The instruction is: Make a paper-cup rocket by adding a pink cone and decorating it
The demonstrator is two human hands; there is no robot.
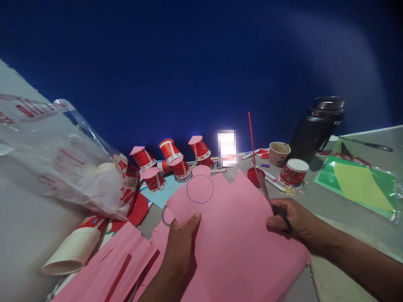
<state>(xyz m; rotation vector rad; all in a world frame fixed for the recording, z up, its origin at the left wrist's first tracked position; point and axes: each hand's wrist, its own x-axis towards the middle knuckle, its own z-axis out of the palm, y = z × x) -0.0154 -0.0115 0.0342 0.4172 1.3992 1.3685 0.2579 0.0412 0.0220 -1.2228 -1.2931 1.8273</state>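
Observation:
A large pink sheet of paper [233, 235] spreads in front of me, its upper edge cut unevenly. Near that edge a blue circle [200, 189] is drawn on it. My left hand [184, 235] grips the sheet, thumb on top and fingers hidden beneath. In my right hand [288, 220] is a pair of scissors [267, 193], with fingers around the dark handle and the blades pointing up, close to the sheet's right edge. Past the far edge stand several red paper cups [200, 150], some with pink paper discs on top.
A clear plastic bag [85, 167] and stacked paper cups [71, 249] lie at left, above more pink paper [107, 268]. At right are a dark flask [317, 130], a red-and-white cup [293, 173], markers [273, 182] and green paper [327, 174]. A bright, blurred screen [228, 147] stands behind.

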